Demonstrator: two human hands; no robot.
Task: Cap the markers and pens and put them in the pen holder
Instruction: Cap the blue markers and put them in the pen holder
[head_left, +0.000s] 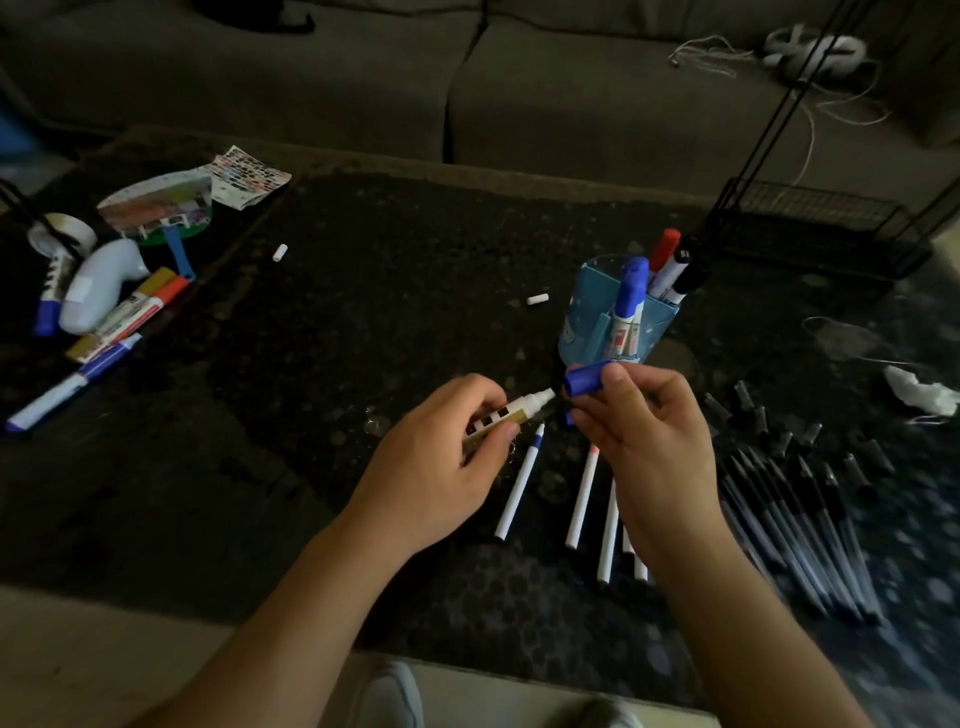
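- Dim grey sofa cushions (311, 78) filled the background, and below them a dark mottled tabletop (363, 312) carried everything I was watching.
- Toward the back right stood a light-blue cartoon-printed pen holder (587, 332), already loaded with a blue-capped white marker (629, 301) in its front pocket and red-capped and black-capped markers (675, 265) behind.
- At far right lay a row of dark slim pens (800, 525), with their loose black caps (769, 421) scattered just beyond.
- Nearer me lay several uncapped white slim pens (582, 499), partly under my right forearm.
- My left hand (441, 457) was closed around a white marker with a gold-and-dark label band (511, 413), its bare nib pointing right.
- My right hand (639, 415) pinched a blue plastic marker cap (587, 379), its open end facing the nib and just apart from it.
- I judged the step to be capping: keep barrel and cap on one line, bring the nib in without scraping the rim, then press until seated before dropping it in the holder.
- Two small white caps (537, 299) lay loose mid-table.
- As for writing, the label squares on the held marker, the print on the holder's marker and a mark on the black cap were too blurred to read; I could make out no brand.
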